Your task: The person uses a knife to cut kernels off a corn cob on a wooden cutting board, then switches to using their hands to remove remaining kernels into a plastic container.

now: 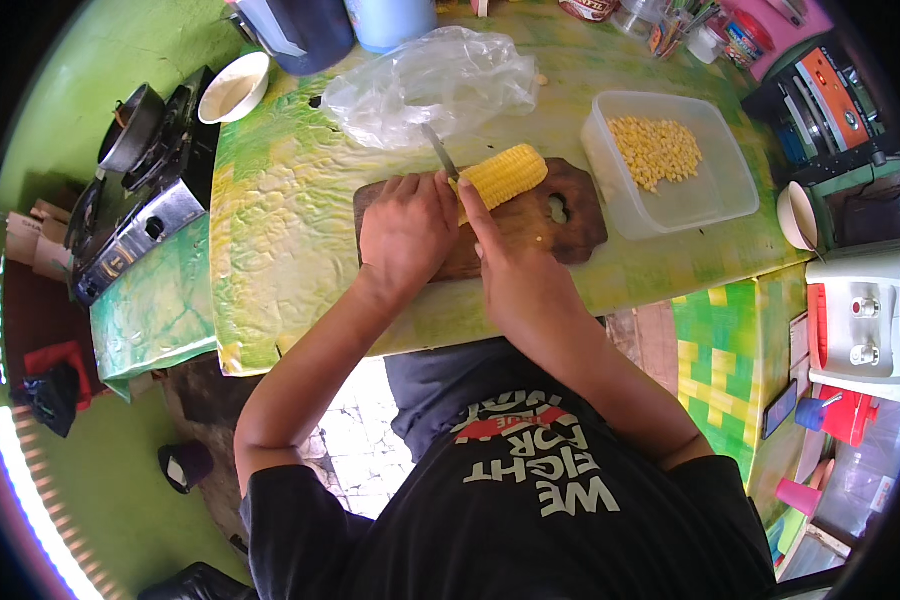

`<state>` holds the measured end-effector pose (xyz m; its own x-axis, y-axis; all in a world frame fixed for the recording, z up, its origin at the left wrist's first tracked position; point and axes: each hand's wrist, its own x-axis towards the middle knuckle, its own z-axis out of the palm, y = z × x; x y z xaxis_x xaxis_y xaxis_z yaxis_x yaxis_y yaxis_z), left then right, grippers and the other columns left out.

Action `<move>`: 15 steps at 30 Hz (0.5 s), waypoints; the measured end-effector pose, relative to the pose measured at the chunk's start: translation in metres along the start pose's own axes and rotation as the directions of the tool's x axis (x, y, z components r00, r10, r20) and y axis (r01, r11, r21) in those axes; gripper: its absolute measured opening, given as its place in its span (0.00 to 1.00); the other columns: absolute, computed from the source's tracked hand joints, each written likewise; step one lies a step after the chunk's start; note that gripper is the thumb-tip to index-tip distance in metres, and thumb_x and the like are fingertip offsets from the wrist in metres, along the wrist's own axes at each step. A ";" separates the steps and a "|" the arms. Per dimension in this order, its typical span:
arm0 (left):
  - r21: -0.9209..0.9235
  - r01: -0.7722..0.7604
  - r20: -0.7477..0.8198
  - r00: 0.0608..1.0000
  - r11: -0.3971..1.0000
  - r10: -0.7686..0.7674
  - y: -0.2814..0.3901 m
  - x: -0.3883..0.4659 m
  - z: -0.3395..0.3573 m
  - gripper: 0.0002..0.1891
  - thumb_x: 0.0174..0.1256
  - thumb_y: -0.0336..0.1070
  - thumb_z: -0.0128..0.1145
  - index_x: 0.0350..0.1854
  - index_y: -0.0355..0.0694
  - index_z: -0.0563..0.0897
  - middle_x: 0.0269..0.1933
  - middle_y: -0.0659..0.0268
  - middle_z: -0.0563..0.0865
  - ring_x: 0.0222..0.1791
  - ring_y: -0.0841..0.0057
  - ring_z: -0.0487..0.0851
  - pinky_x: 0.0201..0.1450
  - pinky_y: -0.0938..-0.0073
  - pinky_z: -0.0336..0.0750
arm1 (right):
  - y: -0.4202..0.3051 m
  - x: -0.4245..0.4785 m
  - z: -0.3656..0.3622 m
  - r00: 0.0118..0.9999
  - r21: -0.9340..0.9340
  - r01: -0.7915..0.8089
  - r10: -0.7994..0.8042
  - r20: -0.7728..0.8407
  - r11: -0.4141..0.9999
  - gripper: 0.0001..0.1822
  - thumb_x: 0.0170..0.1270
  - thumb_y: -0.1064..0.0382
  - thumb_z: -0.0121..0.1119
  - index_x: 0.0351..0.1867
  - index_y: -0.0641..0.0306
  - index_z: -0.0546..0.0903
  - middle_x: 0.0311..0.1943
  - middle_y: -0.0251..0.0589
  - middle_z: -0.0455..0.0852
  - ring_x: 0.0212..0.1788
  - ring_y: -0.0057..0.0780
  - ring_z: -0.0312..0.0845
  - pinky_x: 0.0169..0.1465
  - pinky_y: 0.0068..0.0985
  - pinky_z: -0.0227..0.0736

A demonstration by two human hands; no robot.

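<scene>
A yellow corn cob lies tilted on a dark wooden cutting board. My left hand is closed around the cob's near left end, which its fingers hide. A knife crosses the cob beside the left fingertips, its blade pointing up and left. In line with the blade, my right hand grips the knife, index finger stretched along it; the handle is hidden. To the right of the board, a clear plastic container holds loose corn kernels.
Beyond the board lies a crumpled clear plastic bag. A white bowl stands at the back left, near a gas stove with a pan. Another bowl is right of the container. Pitchers stand at the back.
</scene>
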<state>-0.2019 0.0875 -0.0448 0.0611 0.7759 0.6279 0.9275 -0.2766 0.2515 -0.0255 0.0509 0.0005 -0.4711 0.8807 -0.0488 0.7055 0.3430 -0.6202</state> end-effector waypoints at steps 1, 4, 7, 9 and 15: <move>-0.004 0.004 0.009 1.000 1.000 -0.004 -0.001 -0.001 0.000 0.13 0.75 0.34 0.58 0.27 0.40 0.81 0.27 0.56 0.85 0.29 0.55 0.86 0.36 0.53 0.80 | 0.001 0.006 0.002 1.000 0.004 0.009 -0.009 0.003 1.000 0.39 0.82 0.62 0.50 0.89 0.41 0.50 0.29 0.65 0.87 0.32 0.67 0.86 0.41 0.59 0.79; 0.033 0.021 0.058 0.998 0.999 -0.023 -0.004 -0.002 -0.001 0.15 0.76 0.36 0.58 0.27 0.39 0.83 0.28 0.55 0.87 0.30 0.55 0.87 0.36 0.55 0.83 | -0.001 0.012 -0.003 0.998 -0.037 0.055 -0.055 0.003 0.998 0.41 0.78 0.65 0.52 0.89 0.49 0.52 0.30 0.61 0.88 0.32 0.64 0.87 0.42 0.56 0.82; 0.135 -0.018 0.078 0.997 0.991 0.007 -0.004 0.004 0.001 0.17 0.77 0.38 0.57 0.25 0.39 0.84 0.28 0.54 0.89 0.30 0.55 0.89 0.35 0.56 0.85 | 0.008 0.013 0.002 0.986 -0.061 0.138 -0.143 -0.089 0.989 0.38 0.81 0.63 0.50 0.89 0.48 0.53 0.29 0.63 0.87 0.33 0.64 0.86 0.43 0.57 0.80; 0.179 0.004 0.081 0.997 0.984 -0.018 -0.005 0.006 0.004 0.18 0.77 0.38 0.57 0.24 0.39 0.84 0.27 0.53 0.89 0.29 0.54 0.89 0.34 0.55 0.85 | 0.009 0.001 0.003 0.988 -0.061 0.120 -0.126 -0.094 0.991 0.36 0.84 0.60 0.49 0.89 0.45 0.53 0.28 0.65 0.87 0.33 0.65 0.86 0.44 0.59 0.78; 0.134 0.149 0.025 0.988 0.980 -0.154 0.001 0.008 0.001 0.20 0.78 0.38 0.57 0.22 0.38 0.85 0.26 0.50 0.89 0.27 0.51 0.89 0.33 0.53 0.85 | -0.023 -0.038 -0.032 0.984 -0.187 -0.043 0.074 0.162 0.981 0.42 0.77 0.65 0.52 0.89 0.57 0.49 0.28 0.60 0.88 0.32 0.63 0.87 0.43 0.56 0.82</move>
<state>-0.1997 0.0937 -0.0404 -0.0728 0.8230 0.5633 0.9672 -0.0795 0.2412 -0.0070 0.0205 0.0419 -0.4975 0.8388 -0.2210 0.8116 0.3602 -0.4601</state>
